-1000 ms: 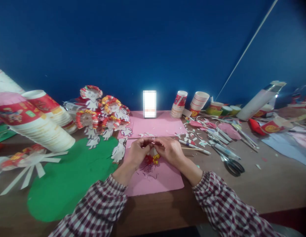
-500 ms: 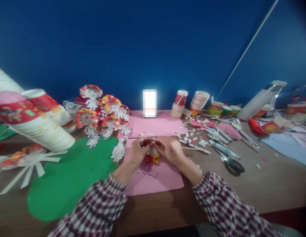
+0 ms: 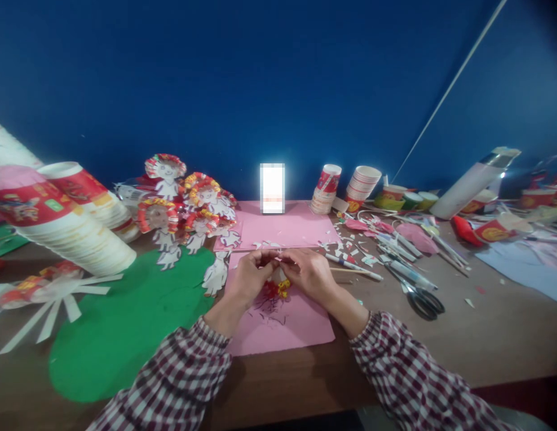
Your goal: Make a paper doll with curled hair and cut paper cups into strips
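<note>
Both hands meet over a pink paper sheet (image 3: 305,323) with dark marks on it. My left hand (image 3: 254,275) and my right hand (image 3: 311,274) are closed in a pinch, fingertips nearly touching, on a small paper craft piece (image 3: 278,288). White paper shows between the thumbs, with red and yellow curls hanging below. The fingers hide most of the piece. Just left of my left hand lies a white paper cut-out figure (image 3: 215,275). Beyond my right hand are marker pens (image 3: 350,264) and paper scraps (image 3: 332,242).
At left lean stacked paper cups (image 3: 76,227), near paper figures with red-yellow manes (image 3: 166,176) and a green sheet (image 3: 126,335). More cup stacks (image 3: 327,188) stand behind, by a pixelated bright rectangle (image 3: 272,187). Scissors (image 3: 424,302) and a white bottle (image 3: 474,185) are at right.
</note>
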Demonstrator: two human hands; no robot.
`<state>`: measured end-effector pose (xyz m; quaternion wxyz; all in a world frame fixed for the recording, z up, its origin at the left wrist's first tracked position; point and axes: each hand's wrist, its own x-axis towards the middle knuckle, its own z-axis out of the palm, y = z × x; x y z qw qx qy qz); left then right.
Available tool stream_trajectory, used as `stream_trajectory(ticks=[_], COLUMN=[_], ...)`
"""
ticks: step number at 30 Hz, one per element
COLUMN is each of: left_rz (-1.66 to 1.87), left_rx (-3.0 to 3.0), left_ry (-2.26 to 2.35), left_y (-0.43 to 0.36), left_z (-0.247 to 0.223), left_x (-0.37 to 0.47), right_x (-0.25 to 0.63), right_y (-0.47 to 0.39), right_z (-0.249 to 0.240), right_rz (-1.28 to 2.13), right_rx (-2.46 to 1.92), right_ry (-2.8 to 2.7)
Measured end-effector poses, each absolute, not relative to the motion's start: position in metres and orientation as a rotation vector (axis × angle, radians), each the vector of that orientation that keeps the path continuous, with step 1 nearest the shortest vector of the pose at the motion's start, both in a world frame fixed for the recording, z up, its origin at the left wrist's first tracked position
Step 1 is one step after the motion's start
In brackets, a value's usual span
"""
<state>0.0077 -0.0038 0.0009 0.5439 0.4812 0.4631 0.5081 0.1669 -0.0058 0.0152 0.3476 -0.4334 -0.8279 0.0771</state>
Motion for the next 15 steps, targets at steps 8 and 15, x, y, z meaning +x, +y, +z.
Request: stream_trajectory(ticks=[8,15], left_rz=[1.209,1.205], left_rx=[1.135,1.156], left_ry=[1.098,1.102], left_y=[-0.0040,-0.0042], left_z=[0.0008,0.0009], left_x=[0.0078,0.0080], right_x=[0.1662,0.1669], right_y=[-0.0059,-0.0056], right_z=[0.0145,0.0141], right_rz=[0.187,0.198], right_rx=[-1.128,-1.120], right_ry=[-2.139,-2.144])
